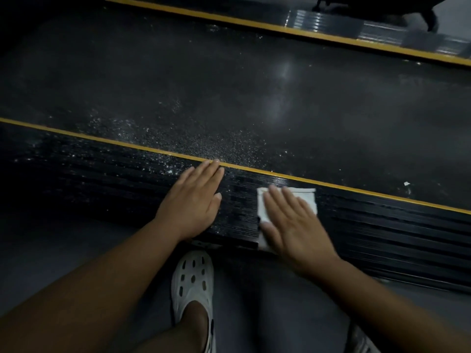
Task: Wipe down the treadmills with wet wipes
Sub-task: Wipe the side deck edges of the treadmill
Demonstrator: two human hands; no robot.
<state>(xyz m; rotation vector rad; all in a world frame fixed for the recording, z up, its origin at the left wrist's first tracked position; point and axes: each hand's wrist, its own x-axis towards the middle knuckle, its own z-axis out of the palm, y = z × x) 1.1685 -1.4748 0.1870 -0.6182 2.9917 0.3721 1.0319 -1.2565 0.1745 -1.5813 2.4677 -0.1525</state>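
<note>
At nine o'clock of the view, the ribbed black side rail (102,184) of the treadmill was speckled with pale dust. The same specks spread past its yellow stripe (89,137) onto the belt (229,98).

The left hand (193,200) lay flat on the rail with straight fingers pointing toward one o'clock and the fingertips at the stripe. It held nothing and seemed to serve as a brace. At six o'clock from it, a white perforated clog (192,284) stood on the grey floor.

At three o'clock from the left hand, the wet wipe (307,198) lay spread on the rail with its near edge draped over the rail's outer lip. The right hand (293,225) pressed it down with the palm flat and the fingers extended and slightly splayed. That hand was motion-blurred.

The rail toward four o'clock looked darker and cleaner, so the dusty stretch at nine o'clock probably remained to be done. To do the step well, the strokes should run along the ribs rather than across them, so the wipe reaches into the grooves. Pressure should be even and the passes should overlap. The wipe should be refolded once it is loaded, and the outer lip should be wiped too.

A small white scrap (407,183) lay on the belt at three o'clock. A second rail (382,34) crossed at one o'clock. No brand, label or writing could be read anywhere.
</note>
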